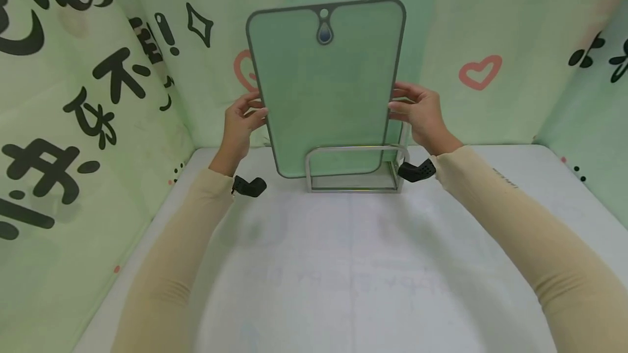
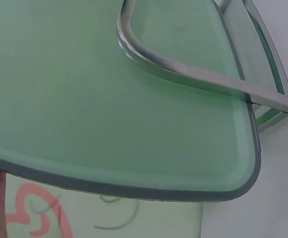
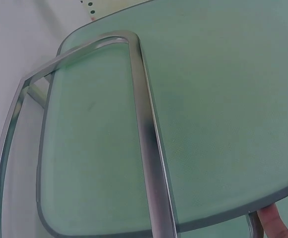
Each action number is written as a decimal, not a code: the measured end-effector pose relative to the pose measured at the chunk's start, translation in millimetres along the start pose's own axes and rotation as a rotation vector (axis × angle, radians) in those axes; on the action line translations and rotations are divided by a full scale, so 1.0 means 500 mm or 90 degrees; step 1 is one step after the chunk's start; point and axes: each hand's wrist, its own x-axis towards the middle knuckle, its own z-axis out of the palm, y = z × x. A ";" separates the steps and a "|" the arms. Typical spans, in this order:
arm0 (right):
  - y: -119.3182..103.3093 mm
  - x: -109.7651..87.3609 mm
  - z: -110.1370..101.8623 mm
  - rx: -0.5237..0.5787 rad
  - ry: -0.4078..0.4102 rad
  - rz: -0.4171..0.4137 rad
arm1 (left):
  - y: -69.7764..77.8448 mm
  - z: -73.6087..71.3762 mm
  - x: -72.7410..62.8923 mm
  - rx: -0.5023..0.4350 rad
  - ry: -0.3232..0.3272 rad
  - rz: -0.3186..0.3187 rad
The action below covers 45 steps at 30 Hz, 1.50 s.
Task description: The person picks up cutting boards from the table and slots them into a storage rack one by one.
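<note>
A pale green cutting board (image 1: 328, 91) with a dark grey rim stands nearly upright, tilted a little, its lower part behind the front bar of a metal rack (image 1: 355, 148). My left hand (image 1: 241, 124) pinches its left edge, thumb in front and fingers behind. On the opposite edge my right hand (image 1: 419, 113) pinches it the same way. Behind it a second green board (image 1: 417, 15) with pinkish corners stands in the rack. In the left wrist view the board's lower corner (image 2: 223, 173) sticks out sideways past the bar. The right wrist view shows the rack's bar (image 3: 144, 109) crossing the board.
The rack stands near the back of a white table (image 1: 314, 266). A green wall cloth (image 1: 490, 113) printed with hearts and black characters encloses the back and sides. Black wrist devices (image 1: 249, 187) sit at both cuffs.
</note>
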 end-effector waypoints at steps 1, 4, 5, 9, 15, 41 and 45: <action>-0.001 0.000 -0.003 0.000 0.001 0.001 | -0.001 0.003 0.001 0.000 0.000 0.000; -0.005 -0.002 -0.009 0.002 0.007 0.004 | -0.003 0.011 0.002 -0.002 0.000 0.002; -0.005 -0.002 -0.012 0.001 0.008 0.003 | -0.004 0.013 0.002 -0.005 -0.002 0.003; -0.009 -0.003 -0.020 0.006 0.015 0.002 | -0.008 0.021 0.004 -0.012 -0.012 0.004; -0.012 -0.004 -0.033 0.012 0.017 0.000 | -0.015 0.031 0.008 -0.013 -0.017 0.005; -0.023 -0.013 -0.079 0.012 0.028 -0.012 | -0.021 0.080 0.015 -0.005 -0.041 -0.001; -0.024 -0.014 -0.083 0.020 0.031 -0.008 | -0.024 0.083 0.017 -0.002 -0.042 -0.001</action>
